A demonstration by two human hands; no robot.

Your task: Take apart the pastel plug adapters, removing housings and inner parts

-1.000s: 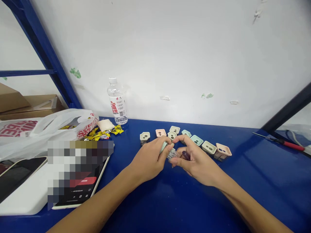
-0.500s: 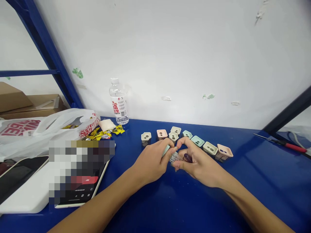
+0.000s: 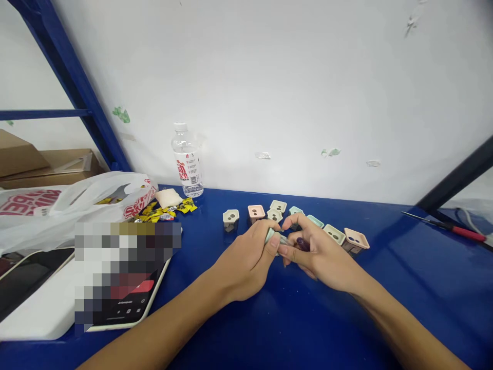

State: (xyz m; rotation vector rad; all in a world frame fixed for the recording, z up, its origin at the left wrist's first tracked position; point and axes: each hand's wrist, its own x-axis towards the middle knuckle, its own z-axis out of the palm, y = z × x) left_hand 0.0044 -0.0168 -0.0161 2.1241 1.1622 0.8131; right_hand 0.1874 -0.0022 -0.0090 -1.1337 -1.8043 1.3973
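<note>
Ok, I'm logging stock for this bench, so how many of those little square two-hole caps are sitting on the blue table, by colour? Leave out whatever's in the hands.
Cream caps: 4
Pink caps: 2
Mint green caps: 2
Total: 8

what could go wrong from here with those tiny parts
The pale green piece is small and pinched at the left hand fingertips, so it might slip. The dark purple piece in the right hand could drop too. The right hand also works close to the row of two-hole square pieces, so a sudden slip might knock them.
</note>
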